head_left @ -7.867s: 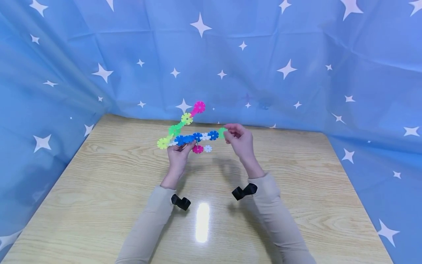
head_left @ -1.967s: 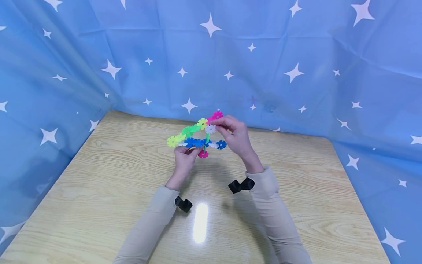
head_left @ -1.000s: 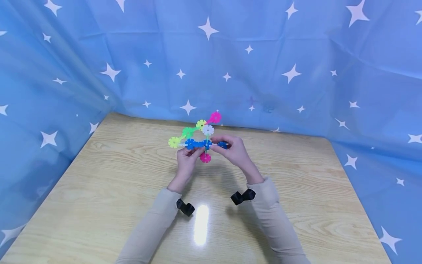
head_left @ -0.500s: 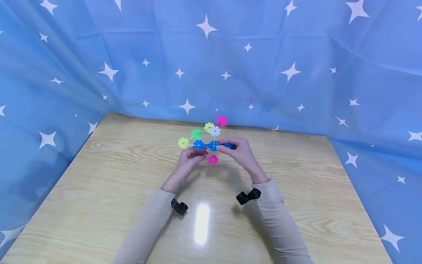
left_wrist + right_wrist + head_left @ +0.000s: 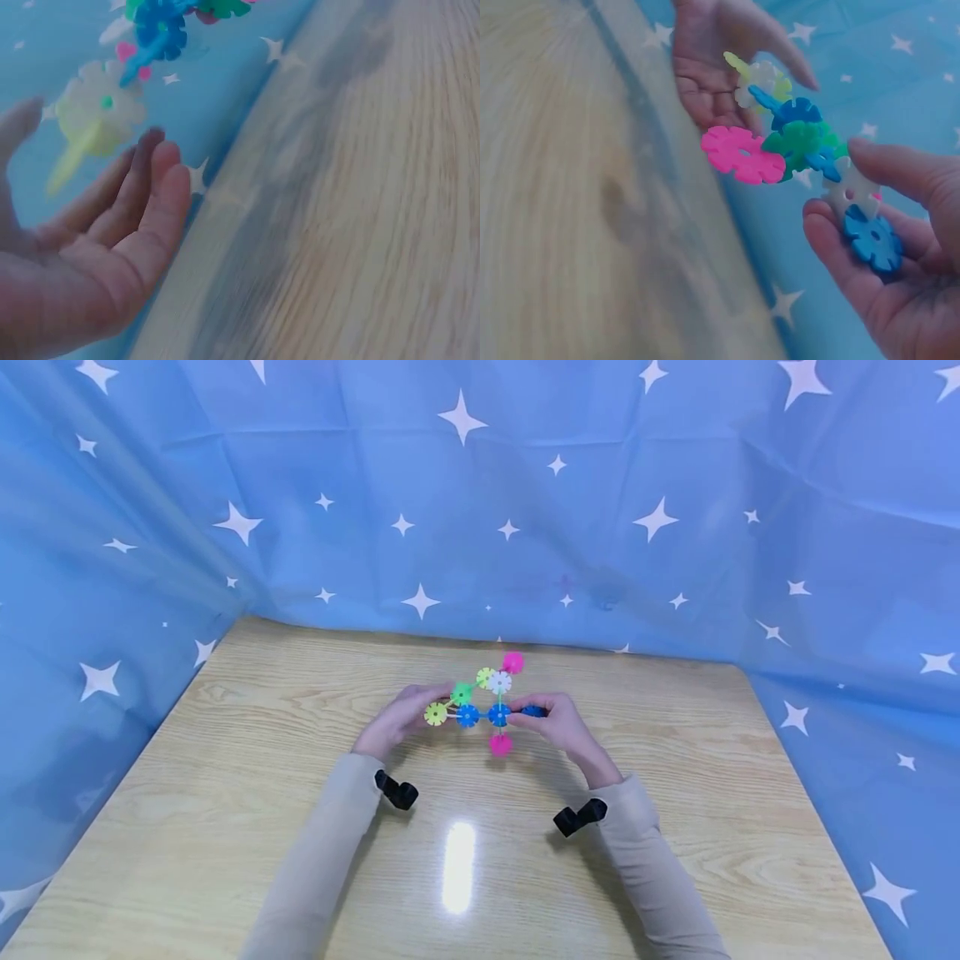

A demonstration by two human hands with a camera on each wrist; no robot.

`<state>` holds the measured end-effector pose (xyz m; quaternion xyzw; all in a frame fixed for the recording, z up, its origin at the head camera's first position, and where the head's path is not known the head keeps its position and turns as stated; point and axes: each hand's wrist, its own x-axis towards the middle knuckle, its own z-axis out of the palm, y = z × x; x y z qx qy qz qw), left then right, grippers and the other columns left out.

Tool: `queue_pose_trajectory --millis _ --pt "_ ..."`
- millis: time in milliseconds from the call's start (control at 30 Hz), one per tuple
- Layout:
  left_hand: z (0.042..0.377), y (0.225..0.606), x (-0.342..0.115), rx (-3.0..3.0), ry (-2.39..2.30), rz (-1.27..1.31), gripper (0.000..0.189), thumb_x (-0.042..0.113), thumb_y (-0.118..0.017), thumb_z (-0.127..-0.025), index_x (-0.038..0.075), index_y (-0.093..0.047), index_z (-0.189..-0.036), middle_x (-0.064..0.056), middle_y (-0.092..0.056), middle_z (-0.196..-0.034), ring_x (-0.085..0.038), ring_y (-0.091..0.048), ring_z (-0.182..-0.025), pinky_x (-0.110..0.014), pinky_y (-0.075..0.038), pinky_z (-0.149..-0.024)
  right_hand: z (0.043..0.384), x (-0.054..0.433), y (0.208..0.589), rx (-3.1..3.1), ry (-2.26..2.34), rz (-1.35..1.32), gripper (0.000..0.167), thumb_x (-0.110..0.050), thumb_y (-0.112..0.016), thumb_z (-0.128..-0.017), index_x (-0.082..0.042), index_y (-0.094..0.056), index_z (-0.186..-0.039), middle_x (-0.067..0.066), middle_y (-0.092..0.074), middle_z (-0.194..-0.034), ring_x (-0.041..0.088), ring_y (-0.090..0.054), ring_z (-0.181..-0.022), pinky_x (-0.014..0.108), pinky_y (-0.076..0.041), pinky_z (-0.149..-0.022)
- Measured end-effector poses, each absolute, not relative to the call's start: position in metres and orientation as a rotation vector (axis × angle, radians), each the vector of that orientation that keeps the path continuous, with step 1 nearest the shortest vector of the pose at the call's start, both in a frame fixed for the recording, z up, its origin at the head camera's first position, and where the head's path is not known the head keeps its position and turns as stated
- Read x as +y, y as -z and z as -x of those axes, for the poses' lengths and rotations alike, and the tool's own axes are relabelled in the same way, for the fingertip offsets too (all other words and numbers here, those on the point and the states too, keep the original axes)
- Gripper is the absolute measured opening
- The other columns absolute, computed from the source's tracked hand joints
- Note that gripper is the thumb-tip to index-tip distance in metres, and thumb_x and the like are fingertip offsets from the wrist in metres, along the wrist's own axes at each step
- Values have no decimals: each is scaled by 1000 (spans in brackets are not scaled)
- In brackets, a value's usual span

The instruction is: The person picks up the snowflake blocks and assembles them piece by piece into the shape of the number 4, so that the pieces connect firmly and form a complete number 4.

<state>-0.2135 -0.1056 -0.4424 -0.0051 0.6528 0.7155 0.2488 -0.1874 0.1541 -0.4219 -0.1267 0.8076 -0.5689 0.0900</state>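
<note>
A figure of slotted snowflake discs (image 5: 468, 716) is held above the table in the head view. Its blue row leads right from a yellow disc (image 5: 435, 714); a green and yellow branch slants up to a pink disc (image 5: 513, 662). A white disc (image 5: 500, 682) tops a short green upright, and another pink disc (image 5: 501, 745) hangs below. My right hand (image 5: 558, 724) pinches a white disc (image 5: 850, 187) between thumb and fingers, beside the end blue disc (image 5: 874, 240). My left hand (image 5: 401, 718) is behind the yellow end, fingers loosely bent and apart from it.
The wood-grain table (image 5: 300, 860) stretches around and below both hands. A blue curtain (image 5: 570, 527) with white stars hangs along its back and sides. A black wrist camera (image 5: 397, 790) sits on the left sleeve, another camera (image 5: 580, 817) on the right.
My right hand has gone from the white disc above the row to the row's right end. My left hand has let go of the blue discs and moved left. The figure is lower and further right.
</note>
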Motion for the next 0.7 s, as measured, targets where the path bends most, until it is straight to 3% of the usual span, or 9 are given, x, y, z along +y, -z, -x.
queue_pose_trajectory --millis 100,233,367,500,700 --pt "216 447 -98 1952 -1792 -55 50 32 -65 -87 0 -56 -125 -11 -46 -139 -28 -34 -132 -52 -22 -112 186 156 431 2374 1689 331 26 -14 -72 -83 4 -70 -101 10 -68 -90 11 -41 -58 18 -35 -50" --pt "217 454 -90 2053 -1763 -74 38 18 -66 -86 -2 -60 -117 -13 -58 -120 -27 -51 -112 -44 -39 -103 183 158 442 2342 1654 289 29 -16 -72 -84 5 -69 -103 13 -67 -93 10 -41 -59 18 -35 -51" --pt "214 458 -85 2101 -1748 -52 31 10 -65 -85 -4 -62 -113 -12 -63 -106 -21 -57 -94 -33 -49 -88 179 159 451 2366 1586 319 26 -16 -69 -87 4 -69 -102 12 -67 -92 10 -48 -61 18 -41 -52" --pt "212 461 -82 2155 -1728 -11 30 8 -65 -84 -4 -63 -112 -14 -62 -110 -23 -57 -97 -33 -50 -87 179 159 459 2430 1508 354 23 -17 -67 -88 3 -70 -100 11 -68 -88 11 -57 -67 19 -49 -55" --pt "211 460 -78 2301 -1648 -1 30 7 -66 -83 -5 -64 -111 -18 -60 -114 -27 -56 -100 -34 -52 -81 179 156 461 2532 1424 392 21 -19 -67 -88 0 -71 -95 9 -67 -80 9 -54 -62 18 -45 -51"
